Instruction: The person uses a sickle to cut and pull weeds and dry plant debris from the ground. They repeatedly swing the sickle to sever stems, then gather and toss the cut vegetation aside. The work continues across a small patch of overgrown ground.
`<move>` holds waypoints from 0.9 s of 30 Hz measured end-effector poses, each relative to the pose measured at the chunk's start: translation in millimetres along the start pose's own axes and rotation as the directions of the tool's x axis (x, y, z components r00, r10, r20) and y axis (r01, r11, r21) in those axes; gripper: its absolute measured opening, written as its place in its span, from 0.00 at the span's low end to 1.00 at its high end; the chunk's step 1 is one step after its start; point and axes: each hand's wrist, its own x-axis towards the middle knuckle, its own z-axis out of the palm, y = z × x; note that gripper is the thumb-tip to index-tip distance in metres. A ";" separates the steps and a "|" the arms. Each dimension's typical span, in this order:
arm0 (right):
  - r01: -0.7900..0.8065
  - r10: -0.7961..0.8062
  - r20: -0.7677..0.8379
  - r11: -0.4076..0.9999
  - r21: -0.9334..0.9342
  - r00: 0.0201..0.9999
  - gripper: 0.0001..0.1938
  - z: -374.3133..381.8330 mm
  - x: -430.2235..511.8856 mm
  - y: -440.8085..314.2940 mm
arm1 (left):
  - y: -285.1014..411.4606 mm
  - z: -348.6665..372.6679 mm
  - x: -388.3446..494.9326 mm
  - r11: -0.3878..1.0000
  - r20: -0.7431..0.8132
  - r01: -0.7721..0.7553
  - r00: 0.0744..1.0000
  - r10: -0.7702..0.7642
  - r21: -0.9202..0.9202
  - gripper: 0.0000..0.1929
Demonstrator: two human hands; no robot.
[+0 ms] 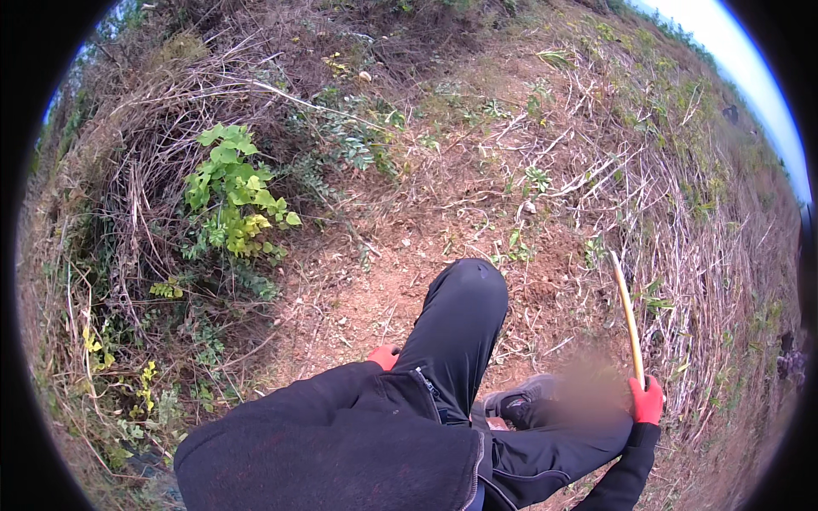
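Note:
My right hand [647,401], in a red glove, is closed around the lower end of a pale, slightly curved wooden stick [626,313]. The stick points up and away from me, against the dry stalks on the right; whether it belongs to a tool cannot be told. Close to my raised knee [473,281] is my left hand [384,356], also red-gloved. The thigh and dark sleeve cover most of that hand, so its fingers are hidden. My other leg is bent sideways beneath me, with a grey shoe [527,393] on the soil. A blurred patch covers part of that leg.
Dry reddish soil [383,281] with scattered plant litter slopes ahead. A leafy green plant [236,179] and a tangle of dry brush [140,172] stand left. Flattened dry stalks [690,255] line the right. Several cut stems [588,179] lie ahead, near a small pale stone [528,207].

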 end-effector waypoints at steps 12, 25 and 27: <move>0.111 -0.084 0.105 0.951 -0.290 0.991 0.29 23.9 45.6 -128.2 | -16.9 39.9 78.0 0.977 0.068 -0.129 0.987 0.143 -0.168 0.25; -0.496 0.157 0.628 0.765 0.411 0.762 0.24 211.9 127.6 -323.7 | 26.1 -4.9 -9.9 0.760 -0.244 -0.273 0.957 0.154 -0.590 0.15; -0.535 0.127 0.673 0.719 0.443 0.728 0.25 264.2 135.4 -328.9 | 58.2 -91.1 -24.6 0.448 -0.298 -0.209 0.944 -0.139 -0.870 0.12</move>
